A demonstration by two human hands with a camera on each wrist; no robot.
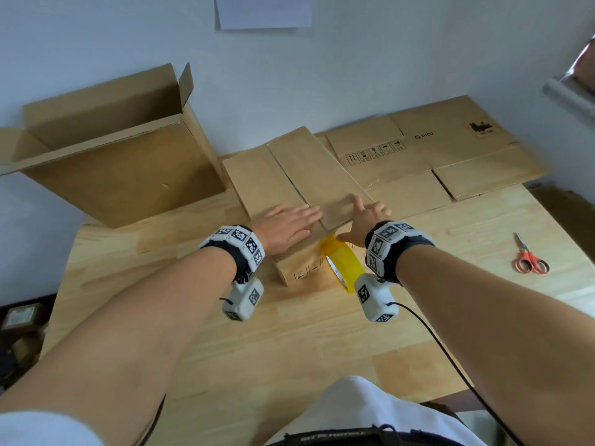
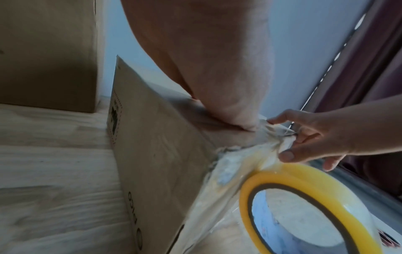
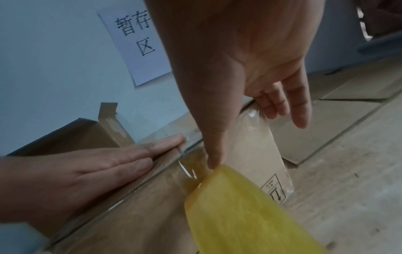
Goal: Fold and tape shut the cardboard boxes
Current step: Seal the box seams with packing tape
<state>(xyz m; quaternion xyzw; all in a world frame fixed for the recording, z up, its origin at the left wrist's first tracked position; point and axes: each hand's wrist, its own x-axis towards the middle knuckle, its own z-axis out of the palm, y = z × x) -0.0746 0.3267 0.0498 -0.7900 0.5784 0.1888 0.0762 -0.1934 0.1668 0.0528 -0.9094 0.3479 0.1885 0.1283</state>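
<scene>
A cardboard box (image 1: 289,175) lies in the middle of the wooden table (image 1: 289,342) with both top flaps folded down. My left hand (image 1: 286,226) lies flat on the left flap, fingers straight and together, reaching the centre seam. My right hand (image 1: 367,217) presses on the right flap with its fingers spread, and its thumb touches the tape at the box's near edge. A yellow tape roll (image 1: 346,267) hangs against the near side of the box by a crumpled clear strip (image 2: 239,154) stuck at the seam's end. In the right wrist view the thumb tip meets the roll (image 3: 234,214).
A large open cardboard box (image 1: 122,175) stands at the back left against the wall. Flattened cardboard boxes (image 1: 434,156) lie at the back right. Orange-handled scissors (image 1: 531,257) rest near the table's right edge. A paper sign (image 3: 139,43) hangs on the wall.
</scene>
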